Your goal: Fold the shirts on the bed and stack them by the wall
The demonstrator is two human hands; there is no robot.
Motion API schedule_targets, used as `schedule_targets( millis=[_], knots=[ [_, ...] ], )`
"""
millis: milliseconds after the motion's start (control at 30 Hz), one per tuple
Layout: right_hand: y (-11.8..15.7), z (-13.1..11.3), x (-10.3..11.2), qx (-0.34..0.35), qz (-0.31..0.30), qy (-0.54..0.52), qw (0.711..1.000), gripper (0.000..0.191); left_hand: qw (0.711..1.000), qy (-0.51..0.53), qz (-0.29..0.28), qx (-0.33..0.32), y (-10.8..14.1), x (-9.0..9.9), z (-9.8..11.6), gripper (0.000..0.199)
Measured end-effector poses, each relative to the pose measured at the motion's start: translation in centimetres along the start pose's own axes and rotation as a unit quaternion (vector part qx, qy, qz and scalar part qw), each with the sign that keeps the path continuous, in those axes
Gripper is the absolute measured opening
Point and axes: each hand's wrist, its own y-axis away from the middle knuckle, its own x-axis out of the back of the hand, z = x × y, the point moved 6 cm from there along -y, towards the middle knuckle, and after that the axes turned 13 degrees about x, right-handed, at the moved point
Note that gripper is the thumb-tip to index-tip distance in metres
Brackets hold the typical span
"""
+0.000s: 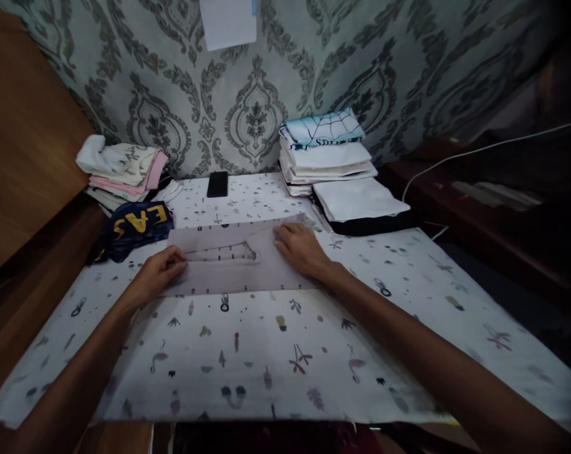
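Observation:
A pale mauve shirt (229,277), folded into a long strip with small dark marks, lies across the middle of the table. Its neck opening shows as a narrow gap facing up. My left hand (165,268) has its fingers curled in a pinch on the left part of the shirt, at the end of that gap. On the right part of the strip my right hand (299,247) rests palm down, fingers spread over the cloth. The far right corner of the shirt looks slightly crumpled.
A white patterned cloth (248,378) covers the table. Folded clothes (330,154) are stacked at the back right, beside a lower pile (361,200). Another stack (127,170) and a navy garment (134,230) lie left. A black phone (217,184) lies near the wall.

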Motion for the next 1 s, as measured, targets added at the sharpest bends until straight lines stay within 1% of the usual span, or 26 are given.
schedule_targets(
  millis=[67,133,200,233,333,467,533,600,700,767,833,900,1000],
  knots=[
    [-1.6,0.0,-0.1,0.027,0.000,-0.009,1.000,0.031,1.000,-0.002,0.010,0.011,0.1,0.2,0.0,0.035],
    [-3.0,0.2,-0.6,0.052,-0.010,-0.042,0.998,0.028,0.999,-0.013,0.023,0.028,0.2,0.5,-0.2,0.041],
    [-3.8,0.5,-1.1,0.058,-0.009,-0.088,0.994,0.022,0.998,-0.027,0.035,0.046,0.3,0.8,-0.6,0.043],
    [-4.0,0.7,-1.3,0.054,0.002,-0.110,0.992,0.018,0.997,-0.031,0.040,0.053,0.4,1.0,-0.9,0.042],
    [-3.8,1.2,-1.3,0.039,0.066,-0.161,0.984,0.009,0.996,-0.015,0.042,0.073,0.7,1.0,-1.8,0.036],
    [-3.3,1.2,-0.4,0.028,0.157,-0.190,0.969,0.006,0.992,0.075,0.035,0.094,1.2,0.8,-2.2,0.037],
    [-3.2,1.2,-0.1,0.014,0.180,-0.178,0.967,0.008,0.986,0.120,0.039,0.109,1.5,0.8,-2.1,0.039],
    [-3.4,1.1,-0.4,0.007,0.162,-0.153,0.975,0.010,0.978,0.153,0.039,0.133,1.8,0.8,-2.2,0.041],
    [-3.6,1.0,-1.4,0.011,0.104,-0.122,0.987,0.016,0.972,0.170,0.038,0.159,2.0,0.6,-2.4,0.045],
    [-3.6,1.1,-1.7,0.010,0.099,-0.119,0.988,0.022,0.973,0.161,0.049,0.160,2.1,0.6,-2.6,0.045],
    [-3.3,1.0,-1.5,0.011,0.116,-0.124,0.985,0.029,0.976,0.139,0.073,0.153,2.2,0.8,-2.8,0.042],
    [-2.9,0.1,-0.9,0.026,0.130,-0.128,0.983,0.031,0.980,0.104,0.099,0.140,2.2,1.0,-2.8,0.036],
    [-2.3,-2.9,0.1,0.086,0.126,-0.137,0.979,0.028,0.984,0.040,0.123,0.123,2.2,1.1,-2.5,0.028]
  ],
)
